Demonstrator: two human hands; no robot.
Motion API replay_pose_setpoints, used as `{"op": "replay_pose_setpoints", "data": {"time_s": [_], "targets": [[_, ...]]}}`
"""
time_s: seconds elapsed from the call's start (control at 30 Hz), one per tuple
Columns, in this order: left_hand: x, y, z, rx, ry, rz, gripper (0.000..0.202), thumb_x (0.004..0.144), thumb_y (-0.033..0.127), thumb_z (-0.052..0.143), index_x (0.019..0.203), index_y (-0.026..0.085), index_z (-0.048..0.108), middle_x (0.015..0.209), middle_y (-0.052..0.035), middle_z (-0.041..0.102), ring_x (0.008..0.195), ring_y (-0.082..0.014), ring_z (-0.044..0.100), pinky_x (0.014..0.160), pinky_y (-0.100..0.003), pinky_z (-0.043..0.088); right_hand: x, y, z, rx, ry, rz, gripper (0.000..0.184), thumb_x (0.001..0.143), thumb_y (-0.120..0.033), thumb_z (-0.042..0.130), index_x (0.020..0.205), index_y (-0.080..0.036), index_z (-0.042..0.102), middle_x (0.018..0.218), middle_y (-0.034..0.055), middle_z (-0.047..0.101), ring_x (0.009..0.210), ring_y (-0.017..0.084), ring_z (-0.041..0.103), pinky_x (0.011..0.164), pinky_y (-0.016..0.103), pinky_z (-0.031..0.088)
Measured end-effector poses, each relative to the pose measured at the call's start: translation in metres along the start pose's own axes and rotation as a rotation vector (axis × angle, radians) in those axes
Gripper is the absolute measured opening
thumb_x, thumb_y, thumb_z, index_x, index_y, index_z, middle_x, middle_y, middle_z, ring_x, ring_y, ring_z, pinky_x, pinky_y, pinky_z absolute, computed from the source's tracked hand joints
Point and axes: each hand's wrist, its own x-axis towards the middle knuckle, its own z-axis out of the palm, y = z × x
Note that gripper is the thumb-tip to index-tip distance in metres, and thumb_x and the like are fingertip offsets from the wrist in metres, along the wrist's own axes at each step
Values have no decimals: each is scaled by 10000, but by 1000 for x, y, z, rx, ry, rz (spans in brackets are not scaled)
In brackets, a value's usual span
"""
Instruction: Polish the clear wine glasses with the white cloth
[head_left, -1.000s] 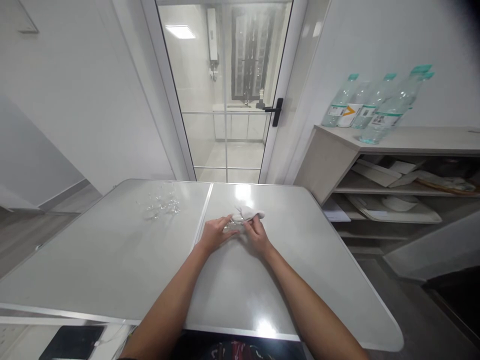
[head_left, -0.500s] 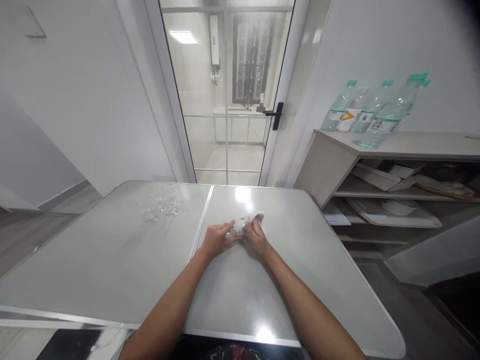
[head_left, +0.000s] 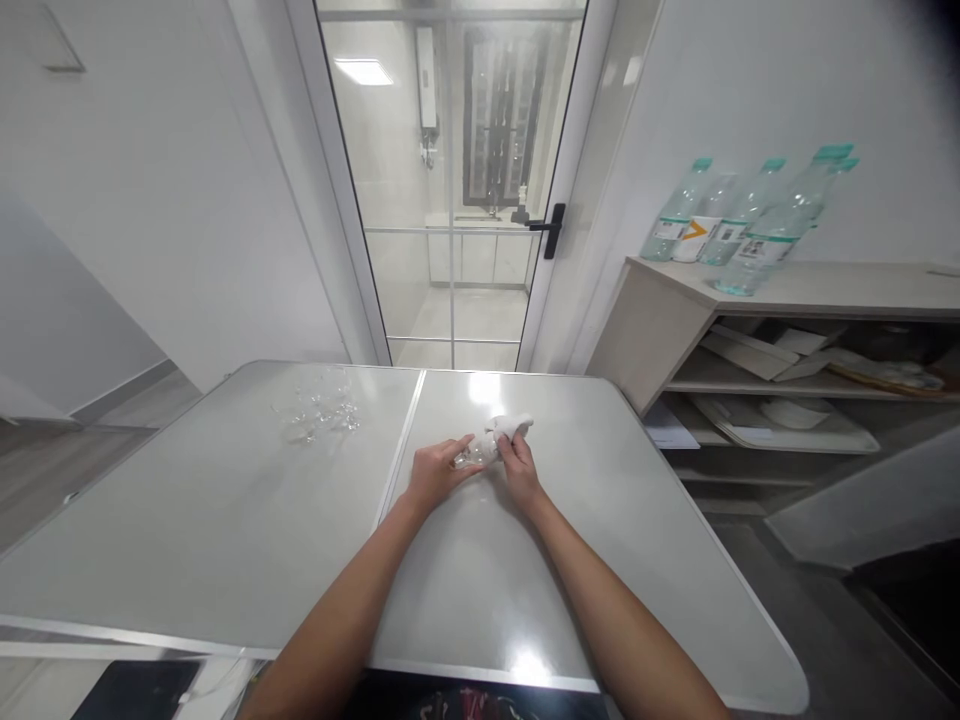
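My left hand (head_left: 439, 474) is closed around a small clear object (head_left: 474, 452), glass or plastic, partly hidden by the fingers. My right hand (head_left: 519, 470) pinches a crumpled white cloth (head_left: 510, 425), possibly a tissue, against the right end of that object. Both hands are close together above the table's right half. Over on the left half stands a cluster of clear, glass-like pieces (head_left: 322, 412); their exact shapes are too faint to tell.
The pale table (head_left: 300, 530) has a seam down its middle. Behind it is a glazed door (head_left: 450, 200) with a black handle (head_left: 553, 230). To the right, a shelf unit (head_left: 667, 290) bears several clear bottles (head_left: 757, 245), with boxes and trays below.
The white cloth shows more openly and sits slightly further up and right on the clear object. My right hand has shifted a little; my left hand has stayed nearly in place.
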Motion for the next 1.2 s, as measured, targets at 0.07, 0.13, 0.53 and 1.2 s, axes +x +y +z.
{"op": "replay_pose_setpoints", "data": {"time_s": [0.07, 0.13, 0.53, 1.2], "targets": [[0, 1, 0, 51, -14, 8, 569, 852, 630, 690, 1292, 269, 703, 832, -35, 765, 639, -157, 642, 664, -273, 437, 2, 2, 2, 102, 60, 68, 389, 886, -559, 683, 1069, -217, 665, 972, 43, 704, 915, 206, 635, 858, 330, 517], [0, 3, 1, 80, -22, 25, 560, 853, 613, 700, 1298, 274, 696, 833, -37, 769, 655, -171, 647, 682, -284, 434, 4, 3, 4, 212, 120, 135, 380, 852, -549, 723, 1027, -221, 648, 920, 17, 693, 863, 186, 637, 801, 306, 526], [2, 11, -7, -219, -70, -65, 655, 844, 363, 763, 1448, 330, 511, 1039, -4, 759, 755, -159, 691, 770, -303, 522, 7, 1, 4, 385, 247, 188, 318, 822, -472, 776, 907, -225, 594, 781, -35, 649, 723, 150, 620, 698, 275, 537], [2, 16, -14, -369, 158, 33, 131, 975, 325, 569, 953, 218, 496, 952, -34, 512, 630, -101, 451, 579, -256, 414, 5, -7, 5, 387, 224, 132, 325, 859, -491, 721, 1014, -232, 600, 999, 25, 730, 961, 211, 701, 884, 395, 581]]}}
